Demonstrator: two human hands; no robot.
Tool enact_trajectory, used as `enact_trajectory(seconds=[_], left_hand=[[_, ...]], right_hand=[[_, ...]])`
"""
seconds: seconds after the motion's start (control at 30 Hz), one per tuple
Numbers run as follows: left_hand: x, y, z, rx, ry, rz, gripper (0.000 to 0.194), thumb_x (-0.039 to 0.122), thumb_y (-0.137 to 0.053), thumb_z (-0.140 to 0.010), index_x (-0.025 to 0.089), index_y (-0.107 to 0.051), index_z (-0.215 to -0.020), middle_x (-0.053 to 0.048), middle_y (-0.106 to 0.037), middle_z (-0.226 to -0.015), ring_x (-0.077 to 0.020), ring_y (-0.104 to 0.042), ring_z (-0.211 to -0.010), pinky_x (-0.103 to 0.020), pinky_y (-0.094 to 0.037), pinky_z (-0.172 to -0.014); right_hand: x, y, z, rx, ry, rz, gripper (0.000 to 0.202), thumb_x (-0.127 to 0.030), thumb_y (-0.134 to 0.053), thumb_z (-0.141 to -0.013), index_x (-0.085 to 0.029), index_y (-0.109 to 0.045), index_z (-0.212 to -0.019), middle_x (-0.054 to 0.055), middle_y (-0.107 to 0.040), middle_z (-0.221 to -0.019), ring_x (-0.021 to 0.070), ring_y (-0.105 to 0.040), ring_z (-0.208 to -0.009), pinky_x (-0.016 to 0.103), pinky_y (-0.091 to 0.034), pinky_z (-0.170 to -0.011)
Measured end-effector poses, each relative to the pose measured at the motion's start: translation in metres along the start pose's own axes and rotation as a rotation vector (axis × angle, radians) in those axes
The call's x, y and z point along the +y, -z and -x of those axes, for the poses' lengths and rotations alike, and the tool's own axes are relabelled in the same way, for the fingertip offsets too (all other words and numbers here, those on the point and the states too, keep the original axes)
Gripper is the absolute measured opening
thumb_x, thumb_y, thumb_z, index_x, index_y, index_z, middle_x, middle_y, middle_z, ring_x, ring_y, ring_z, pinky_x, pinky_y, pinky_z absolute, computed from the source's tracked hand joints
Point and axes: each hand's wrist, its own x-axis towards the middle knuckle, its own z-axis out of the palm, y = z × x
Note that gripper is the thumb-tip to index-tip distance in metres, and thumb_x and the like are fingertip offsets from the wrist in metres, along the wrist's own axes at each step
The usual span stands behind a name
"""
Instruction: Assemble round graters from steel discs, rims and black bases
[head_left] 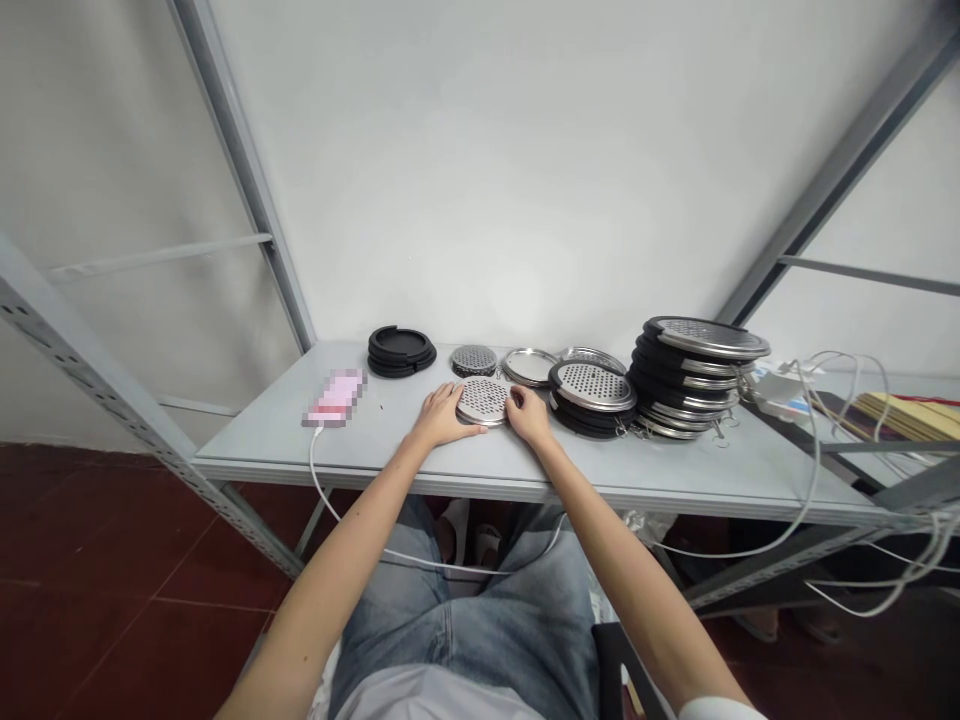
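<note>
A round perforated metal disc (482,398) with a shiny rim lies on the table in front of me. My left hand (441,416) holds its left side, the thumb along the near edge and the fingers at the far left. At the right edge my right hand (529,412) is closed, its curled fingers pinching the rim. A smaller stack of perforated discs (474,360) sits just behind. Farther right are a shiny metal ring plate (529,366) and a pile of black-rimmed perforated discs (595,388).
Black rings (401,350) are stacked at the back left, near a pink phone (335,398) on a white cable (319,480). A taller stack of discs (694,350) with small hooks stands right. Metal shelf posts (247,180) flank the grey table (390,440); cables hang at the right.
</note>
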Motion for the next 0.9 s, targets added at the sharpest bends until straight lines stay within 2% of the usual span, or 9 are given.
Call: enact_trajectory(seconds=[0.33, 0.9], left_hand=[[-0.0004, -0.0002, -0.001, 0.004, -0.002, -0.001, 0.112, 0.074, -0.071, -0.063, 0.015, -0.031, -0.15, -0.019, -0.035, -0.155, -0.035, -0.027, -0.146, -0.046, -0.024, -0.118], [0.0032, 0.0018, 0.0012, -0.001, 0.0, -0.007, 0.105, 0.071, -0.069, -0.066, 0.018, -0.031, -0.149, -0.018, -0.037, -0.154, -0.0367, -0.027, -0.146, -0.047, -0.024, -0.117]], right_hand=[[0.0013, -0.0007, -0.0001, 0.004, 0.012, 0.015, 0.038, -0.022, -0.052, -0.084, -0.009, -0.067, -0.117, 0.015, -0.07, -0.114, 0.0243, -0.064, -0.104, 0.034, -0.046, -0.096], [0.0, 0.0004, 0.0005, 0.003, 0.029, 0.003, 0.04, -0.022, -0.052, -0.083, -0.011, -0.066, -0.119, 0.014, -0.069, -0.116, 0.0238, -0.063, -0.107, 0.034, -0.045, -0.097]])
